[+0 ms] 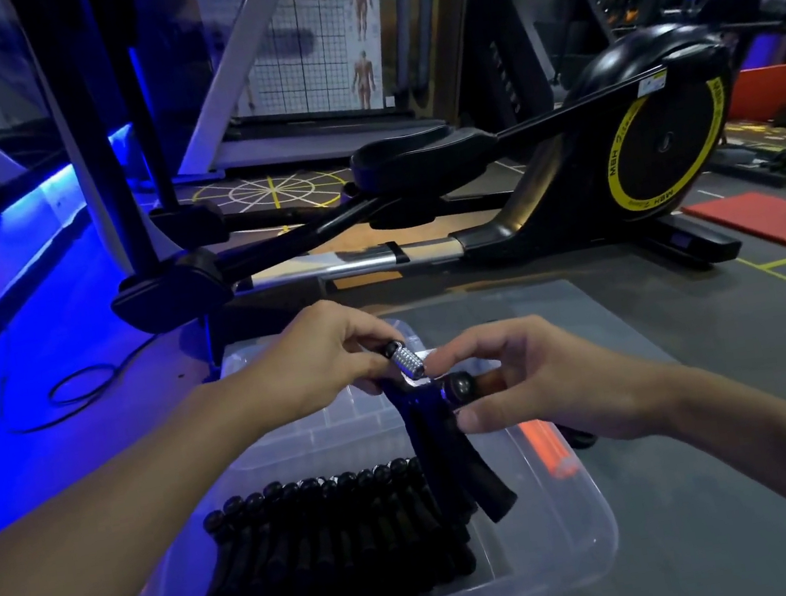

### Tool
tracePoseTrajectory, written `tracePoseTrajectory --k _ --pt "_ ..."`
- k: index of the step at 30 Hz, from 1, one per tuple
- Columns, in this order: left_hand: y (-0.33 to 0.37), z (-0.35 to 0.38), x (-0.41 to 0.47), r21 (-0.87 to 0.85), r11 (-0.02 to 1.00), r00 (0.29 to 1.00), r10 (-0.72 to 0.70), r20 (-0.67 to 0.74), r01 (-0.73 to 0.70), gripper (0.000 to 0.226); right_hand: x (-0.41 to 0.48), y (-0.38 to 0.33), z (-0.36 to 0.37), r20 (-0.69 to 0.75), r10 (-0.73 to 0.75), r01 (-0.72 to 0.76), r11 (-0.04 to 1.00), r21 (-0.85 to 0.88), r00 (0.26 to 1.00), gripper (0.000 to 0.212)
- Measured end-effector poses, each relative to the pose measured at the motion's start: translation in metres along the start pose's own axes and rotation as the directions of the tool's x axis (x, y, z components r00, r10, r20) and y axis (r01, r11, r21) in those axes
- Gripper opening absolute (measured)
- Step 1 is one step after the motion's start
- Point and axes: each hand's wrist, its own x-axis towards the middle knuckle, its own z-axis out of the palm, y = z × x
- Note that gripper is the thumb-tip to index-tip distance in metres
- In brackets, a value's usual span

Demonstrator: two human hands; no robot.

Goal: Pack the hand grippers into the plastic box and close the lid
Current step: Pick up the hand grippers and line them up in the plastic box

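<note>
We pinch the hand gripper (431, 427), left hand (323, 354) on spring, right hand (542, 390) on knob, handles aimed down beside the packed row (323, 527) below

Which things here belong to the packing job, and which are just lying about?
Job: held hand gripper, packed grippers, plastic box, lid, left hand, right hand.
Lying about: elliptical trainer, treadmill, red mat, anatomy poster.
</note>
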Motion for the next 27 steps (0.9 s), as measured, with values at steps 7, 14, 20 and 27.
tracePoseTrajectory --k 7,14,20,27 --pt "-0.005 0.008 0.003 -0.071 0.997 1.0 -0.016 0.018 0.017 0.018 0.0 0.003 0.002 -0.149 -0.087 0.068 0.989 -0.13 0.985 0.026" --pt "-0.029 0.008 0.006 0.2 0.98 0.998 -0.025 0.058 0.013 0.025 0.008 0.016 0.002 -0.218 -0.106 0.014 0.922 -0.387 0.97 0.018" --pt "-0.053 0.002 0.006 0.466 0.884 0.996 -0.062 0.059 0.027 0.028 0.026 0.043 -0.007 -0.181 -0.108 -0.059 0.684 -0.727 0.978 0.015" --pt "-0.068 0.004 0.01 0.615 0.787 0.99 -0.05 0.134 -0.044 0.041 0.051 0.069 -0.012 -0.067 -0.004 -0.058 0.456 -0.888 0.998 0.017"
